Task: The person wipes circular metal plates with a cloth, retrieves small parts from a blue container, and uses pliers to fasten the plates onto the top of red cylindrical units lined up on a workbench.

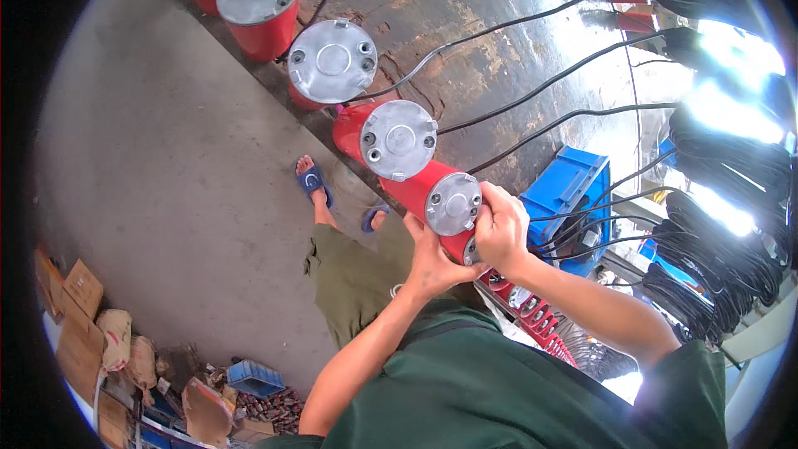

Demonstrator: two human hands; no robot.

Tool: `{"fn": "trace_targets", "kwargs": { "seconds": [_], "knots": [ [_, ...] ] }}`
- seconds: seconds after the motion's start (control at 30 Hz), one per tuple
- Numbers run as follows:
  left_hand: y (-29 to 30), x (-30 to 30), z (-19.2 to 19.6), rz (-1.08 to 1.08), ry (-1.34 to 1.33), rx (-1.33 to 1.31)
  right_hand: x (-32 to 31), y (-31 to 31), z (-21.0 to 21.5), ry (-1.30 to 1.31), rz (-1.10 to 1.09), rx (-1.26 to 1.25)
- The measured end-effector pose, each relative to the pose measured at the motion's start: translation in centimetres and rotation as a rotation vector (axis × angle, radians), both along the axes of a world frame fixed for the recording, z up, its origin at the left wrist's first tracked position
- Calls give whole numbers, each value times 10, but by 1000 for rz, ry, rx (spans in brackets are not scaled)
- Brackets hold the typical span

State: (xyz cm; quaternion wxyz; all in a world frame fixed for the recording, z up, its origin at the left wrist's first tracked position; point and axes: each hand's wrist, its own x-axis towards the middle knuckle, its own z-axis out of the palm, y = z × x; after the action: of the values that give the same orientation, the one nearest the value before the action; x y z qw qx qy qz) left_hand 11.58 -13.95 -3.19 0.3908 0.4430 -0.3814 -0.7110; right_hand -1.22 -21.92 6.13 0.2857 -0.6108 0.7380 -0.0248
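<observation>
Both hands point(428, 268) point(504, 231) touch a red canister point(454, 243) by bench edge point(281, 86) — open floor point(183, 175) leftward.

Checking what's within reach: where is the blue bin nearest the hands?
In the head view, the blue bin is right of centre, between the right hand and the black cable coils.

A scuffed dark bench point(490, 0) with red metal-lidded cylinders point(399, 140) along its edge, black cables point(640, 106) across.

Left hand point(434, 264), thumb spread from fingers; left forearm point(357, 353) toward seven o'clock. Right hand point(504, 231), fingers curled; right forearm point(594, 303) toward four o'clock.
</observation>
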Motion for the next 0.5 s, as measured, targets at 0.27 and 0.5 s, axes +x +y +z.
{"fn": "trace_targets", "kwargs": {
  "seconds": [0.27,0.5],
  "knots": [
    [4,-5,-2,103,204,148,9,2,-1,-38,-59,-52],
    [10,2,-6,119,244,197,5,1,1,-73,-131,-1]
  ]
}}
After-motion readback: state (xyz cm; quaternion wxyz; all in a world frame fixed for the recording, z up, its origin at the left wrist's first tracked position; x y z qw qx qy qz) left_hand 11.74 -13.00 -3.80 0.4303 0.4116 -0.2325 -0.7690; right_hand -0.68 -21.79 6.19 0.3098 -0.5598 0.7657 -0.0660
